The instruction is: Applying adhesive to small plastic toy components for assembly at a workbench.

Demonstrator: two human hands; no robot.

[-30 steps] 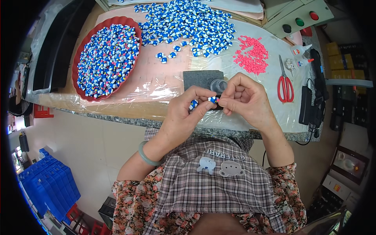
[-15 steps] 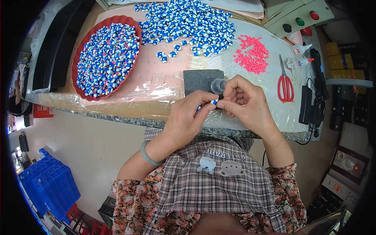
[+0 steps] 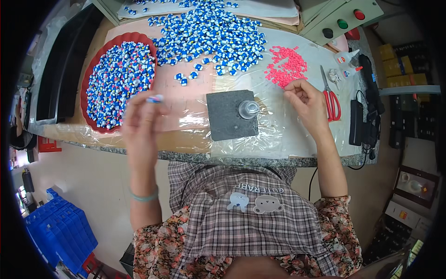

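My left hand (image 3: pixel 141 116), smeared by motion, pinches a small blue-and-white piece (image 3: pixel 154 98) beside the red scalloped tray (image 3: pixel 153 56). That tray is heaped with similar little pieces, many with pink bits on them. At the near edge of a scatter of small pink pieces (image 3: pixel 287 65), my right hand (image 3: pixel 305 103) hovers with fingers curled together; whatever is between its fingertips is hidden. Between my hands lies a dark grey square mat (image 3: pixel 227 118), with a small clear round container (image 3: pixel 249 109) standing on it.
A large pile of blue-and-white pieces (image 3: pixel 209 37) spreads across the back. Red-handled scissors (image 3: pixel 331 104), glue bottles (image 3: pixel 348 57) and a black power adapter (image 3: pixel 356 123) lie to the right. A long black tray (image 3: pixel 65 60) stands far left; a box with buttons (image 3: pixel 344 21) sits back right.
My hands were together over the mat, working on a small blue-and-white piece. They have parted: the left went leftward to the red tray with a piece, the right moved toward the pink pieces.
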